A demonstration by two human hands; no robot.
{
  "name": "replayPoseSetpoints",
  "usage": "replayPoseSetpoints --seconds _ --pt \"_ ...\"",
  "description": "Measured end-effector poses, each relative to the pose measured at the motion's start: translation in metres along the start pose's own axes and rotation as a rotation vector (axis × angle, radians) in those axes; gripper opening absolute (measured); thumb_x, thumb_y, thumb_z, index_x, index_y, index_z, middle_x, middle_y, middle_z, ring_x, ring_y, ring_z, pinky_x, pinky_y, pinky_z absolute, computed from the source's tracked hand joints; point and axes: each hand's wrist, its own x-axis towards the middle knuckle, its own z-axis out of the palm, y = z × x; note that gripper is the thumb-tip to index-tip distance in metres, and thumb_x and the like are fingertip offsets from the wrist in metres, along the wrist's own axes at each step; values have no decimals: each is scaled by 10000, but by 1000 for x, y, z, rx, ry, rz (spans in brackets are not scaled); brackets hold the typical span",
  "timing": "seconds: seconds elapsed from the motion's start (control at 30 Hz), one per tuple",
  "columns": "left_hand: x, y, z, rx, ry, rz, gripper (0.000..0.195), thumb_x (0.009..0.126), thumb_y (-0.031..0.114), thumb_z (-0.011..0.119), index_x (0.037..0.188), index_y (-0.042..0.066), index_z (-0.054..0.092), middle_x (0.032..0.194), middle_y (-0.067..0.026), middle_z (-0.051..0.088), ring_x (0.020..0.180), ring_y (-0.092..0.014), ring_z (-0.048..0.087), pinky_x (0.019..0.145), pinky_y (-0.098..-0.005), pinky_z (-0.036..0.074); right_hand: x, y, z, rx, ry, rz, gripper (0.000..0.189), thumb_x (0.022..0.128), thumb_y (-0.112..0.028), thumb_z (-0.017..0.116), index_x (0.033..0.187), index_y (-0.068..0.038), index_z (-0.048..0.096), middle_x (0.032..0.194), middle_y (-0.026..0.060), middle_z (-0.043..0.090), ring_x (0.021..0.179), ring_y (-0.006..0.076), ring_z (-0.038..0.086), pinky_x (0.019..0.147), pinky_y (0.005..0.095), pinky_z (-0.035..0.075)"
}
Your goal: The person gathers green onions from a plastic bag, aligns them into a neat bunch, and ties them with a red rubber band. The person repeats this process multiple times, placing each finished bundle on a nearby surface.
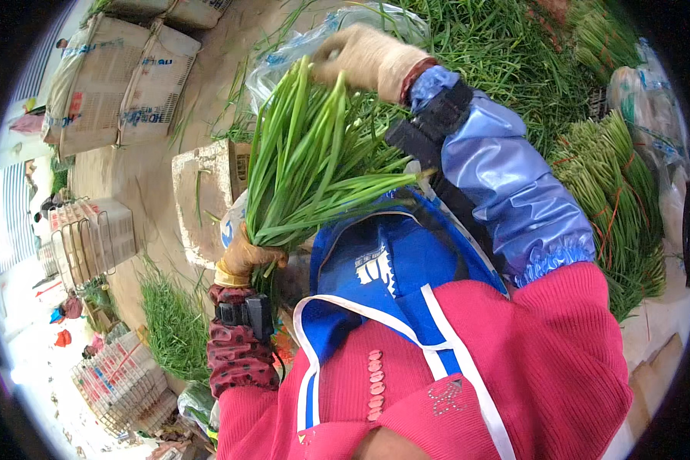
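Note:
My left hand [249,257], in a tan glove with a yellowish cuff, grips a bunch of long green stalks [305,155] near its lower end. The stalks fan upward and to the right, over the top of my blue apron [345,259]. At the bunch's upper tips is my right hand [374,60], in a pale knitted glove. Its fingers are curled and blurred, so whether they pinch any stalks is unclear. Crumpled clear plastic [270,72] with blue print lies behind that hand.
Loose greens [506,69] cover the ground ahead and right. Bundles tied with red bands [615,201] stack at the right. A worn box [204,201] sits left of the bunch. Wrapped crates [109,80], wire-framed crates [92,236] and another heap of greens [172,322] are farther left.

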Motion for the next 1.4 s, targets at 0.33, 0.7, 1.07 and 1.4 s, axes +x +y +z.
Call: replayPoseSetpoints --seconds 0.33,0.7,1.07,1.4 --pt "-3 -23 -20 -54 -16 60 638 630 -87 802 1221 -18 574 937 -151 696 712 -287 684 569 -403 574 -24 12 -42 -35 -419 95 483 879 -248 706 1299 -23 623 1127 82 712 971 148 648 784 313 541" --pt "-3 -25 -29 -201 -176 82 554 756 121 842 1230 -41 606 1107 -174 696 711 -252 659 593 -358 536 -19 -11 -26 496 309 109 162 918 -152 598 883 -37 708 735 52 677 633 173 627 562 300 491" --pt "-2 -16 -20 -231 -68 50 544 676 -53 759 1191 -47 585 990 -210 716 673 -262 679 574 -369 555 -15 -57 0 -467 -74 50 525 765 -365 799 1175 -60 677 1006 201 720 991 377 689 887 445 544" --pt "-2 -2 -18 -20 -109 -8 489 729 -64 729 1207 -36 624 1037 -177 717 715 -260 668 608 -376 557 1 -35 22 -381 -35 -96 377 845 -304 640 1092 -26 708 1099 240 708 1013 384 689 903 438 541"
